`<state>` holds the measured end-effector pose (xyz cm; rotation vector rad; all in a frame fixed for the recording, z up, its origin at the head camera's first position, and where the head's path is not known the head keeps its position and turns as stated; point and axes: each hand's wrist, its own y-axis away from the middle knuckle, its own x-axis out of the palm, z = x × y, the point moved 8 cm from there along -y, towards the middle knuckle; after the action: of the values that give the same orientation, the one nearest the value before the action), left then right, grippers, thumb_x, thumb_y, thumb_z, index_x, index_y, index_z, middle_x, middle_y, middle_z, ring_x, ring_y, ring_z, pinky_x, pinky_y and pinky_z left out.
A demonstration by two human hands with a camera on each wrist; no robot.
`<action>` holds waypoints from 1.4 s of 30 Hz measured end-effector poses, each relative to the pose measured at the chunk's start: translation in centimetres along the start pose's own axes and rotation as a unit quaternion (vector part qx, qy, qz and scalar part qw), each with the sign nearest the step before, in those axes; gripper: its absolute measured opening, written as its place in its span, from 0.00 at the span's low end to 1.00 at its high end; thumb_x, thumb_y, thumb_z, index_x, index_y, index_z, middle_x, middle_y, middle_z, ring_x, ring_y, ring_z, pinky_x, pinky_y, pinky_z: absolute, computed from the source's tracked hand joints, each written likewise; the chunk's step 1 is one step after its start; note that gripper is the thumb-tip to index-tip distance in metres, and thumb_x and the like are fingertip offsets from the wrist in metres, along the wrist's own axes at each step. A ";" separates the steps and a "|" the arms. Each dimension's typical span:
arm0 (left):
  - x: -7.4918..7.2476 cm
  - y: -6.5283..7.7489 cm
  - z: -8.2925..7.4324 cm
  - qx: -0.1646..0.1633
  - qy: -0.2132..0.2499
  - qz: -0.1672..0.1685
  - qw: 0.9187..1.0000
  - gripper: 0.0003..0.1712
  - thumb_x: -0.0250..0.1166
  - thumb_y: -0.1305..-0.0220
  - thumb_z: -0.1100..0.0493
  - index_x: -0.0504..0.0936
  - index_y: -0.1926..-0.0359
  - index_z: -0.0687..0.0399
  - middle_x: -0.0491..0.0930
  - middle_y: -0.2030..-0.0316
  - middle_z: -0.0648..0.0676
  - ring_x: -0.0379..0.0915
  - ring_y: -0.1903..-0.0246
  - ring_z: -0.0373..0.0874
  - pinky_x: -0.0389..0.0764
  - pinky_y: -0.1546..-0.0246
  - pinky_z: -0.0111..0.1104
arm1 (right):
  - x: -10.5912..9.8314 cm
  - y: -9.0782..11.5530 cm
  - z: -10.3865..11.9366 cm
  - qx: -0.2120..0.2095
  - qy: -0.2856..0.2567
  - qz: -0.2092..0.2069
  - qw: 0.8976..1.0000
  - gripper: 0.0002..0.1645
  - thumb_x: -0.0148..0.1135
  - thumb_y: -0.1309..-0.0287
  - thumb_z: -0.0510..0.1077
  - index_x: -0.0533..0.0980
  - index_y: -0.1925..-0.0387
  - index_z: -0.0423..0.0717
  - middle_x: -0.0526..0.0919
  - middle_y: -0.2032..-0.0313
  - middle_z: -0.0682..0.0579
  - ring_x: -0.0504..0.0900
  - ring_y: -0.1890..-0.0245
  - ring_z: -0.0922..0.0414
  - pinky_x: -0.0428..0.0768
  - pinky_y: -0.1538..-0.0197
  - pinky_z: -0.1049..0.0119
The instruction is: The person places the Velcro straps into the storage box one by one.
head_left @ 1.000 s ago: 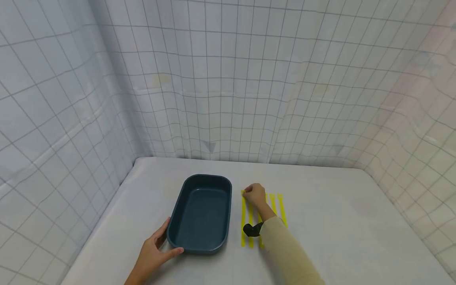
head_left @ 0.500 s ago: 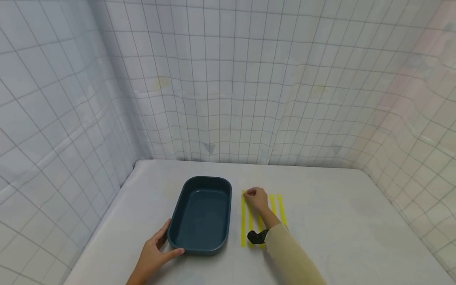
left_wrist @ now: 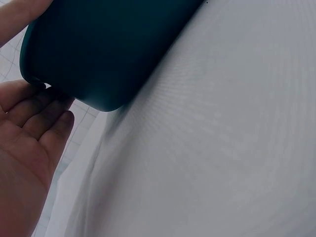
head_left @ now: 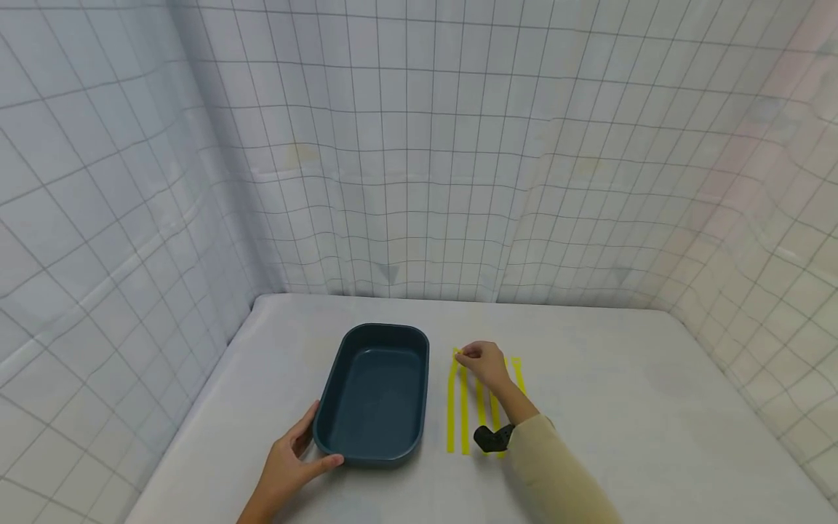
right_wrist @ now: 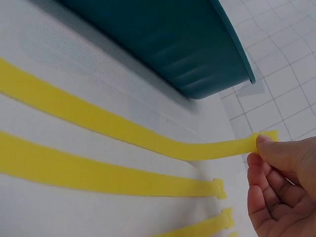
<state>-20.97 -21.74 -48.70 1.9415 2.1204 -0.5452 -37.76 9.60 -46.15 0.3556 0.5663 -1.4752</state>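
Note:
A dark teal oblong tray (head_left: 374, 393) sits empty on the white table. My left hand (head_left: 292, 458) holds its near left corner, thumb on the rim and fingers against the outer wall (left_wrist: 98, 54). Right of the tray lie several yellow strips (head_left: 465, 411) side by side. My right hand (head_left: 481, 360) pinches the far end of the leftmost yellow strip (right_wrist: 148, 138) and lifts that end off the table, so the strip curves upward. The other strips (right_wrist: 98, 173) lie flat.
White gridded curtains (head_left: 419, 160) close the table (head_left: 622, 422) in at the back and on both sides. A black wrist camera (head_left: 491, 438) sits on my right forearm above the strips' near ends. The table surface stretches bare to the right of the strips.
My right hand has shifted slightly right and has raised the far end of the leftmost strip, which now bends off the table. My left hand stays on the tray.

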 end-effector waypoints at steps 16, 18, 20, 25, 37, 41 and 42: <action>0.3 -0.3 -0.3 0.010 0.011 -0.001 1.000 0.53 0.76 0.58 0.57 0.57 0.33 0.66 0.57 0.35 0.60 0.54 0.38 0.53 0.62 0.49 0.14 | -1.3 0.0 1.8 -0.041 0.017 0.036 0.998 0.07 0.66 0.48 0.39 0.80 0.71 0.37 0.81 0.73 0.52 0.78 0.72 0.57 0.79 0.68 0.64; 0.3 -0.2 -0.3 0.010 0.012 0.001 1.000 0.53 0.76 0.58 0.56 0.57 0.33 0.66 0.57 0.35 0.60 0.54 0.38 0.53 0.62 0.49 0.15 | -1.5 0.1 2.1 -0.044 0.014 0.041 0.998 0.07 0.66 0.48 0.39 0.80 0.71 0.37 0.81 0.73 0.52 0.78 0.72 0.57 0.79 0.69 0.64; 0.3 -0.2 -0.4 0.008 0.016 0.003 1.000 0.53 0.76 0.58 0.56 0.57 0.33 0.66 0.57 0.35 0.60 0.53 0.38 0.53 0.62 0.49 0.15 | -1.7 0.2 2.5 -0.046 0.006 0.043 0.998 0.07 0.66 0.48 0.39 0.80 0.71 0.36 0.81 0.73 0.52 0.78 0.72 0.57 0.79 0.69 0.64; 0.1 -0.1 -0.3 0.002 0.020 0.006 1.000 0.53 0.76 0.57 0.57 0.57 0.33 0.64 0.56 0.34 0.60 0.53 0.37 0.51 0.61 0.49 0.14 | -1.8 0.6 3.2 -0.041 -0.031 0.057 0.997 0.08 0.66 0.48 0.39 0.80 0.70 0.36 0.81 0.73 0.52 0.78 0.72 0.57 0.79 0.67 0.64; 0.1 0.0 -0.3 -0.008 0.006 0.015 1.000 0.54 0.75 0.56 0.53 0.56 0.32 0.62 0.56 0.34 0.59 0.53 0.37 0.50 0.64 0.44 0.27 | -2.4 1.7 4.2 -0.043 -0.028 0.077 0.996 0.08 0.65 0.47 0.40 0.81 0.69 0.38 0.81 0.73 0.53 0.78 0.72 0.57 0.78 0.66 0.64; 0.1 0.0 -0.1 -0.018 -0.001 0.014 1.000 0.54 0.75 0.56 0.52 0.56 0.32 0.62 0.56 0.34 0.58 0.53 0.37 0.50 0.64 0.43 0.36 | -2.4 2.0 4.8 -0.066 -0.022 0.095 0.993 0.09 0.64 0.46 0.41 0.80 0.68 0.37 0.81 0.72 0.53 0.78 0.72 0.58 0.78 0.66 0.65; 0.2 0.0 -0.1 -0.019 0.000 0.014 1.000 0.54 0.75 0.56 0.52 0.56 0.32 0.62 0.56 0.34 0.58 0.53 0.37 0.50 0.64 0.43 0.35 | -2.5 2.1 4.9 -0.072 -0.020 0.099 0.992 0.09 0.64 0.45 0.42 0.80 0.68 0.37 0.81 0.72 0.53 0.78 0.72 0.58 0.78 0.66 0.65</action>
<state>-20.94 -21.54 -48.69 1.9468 2.0855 -0.4964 -34.99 9.11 -41.01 0.2610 0.5852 -1.2401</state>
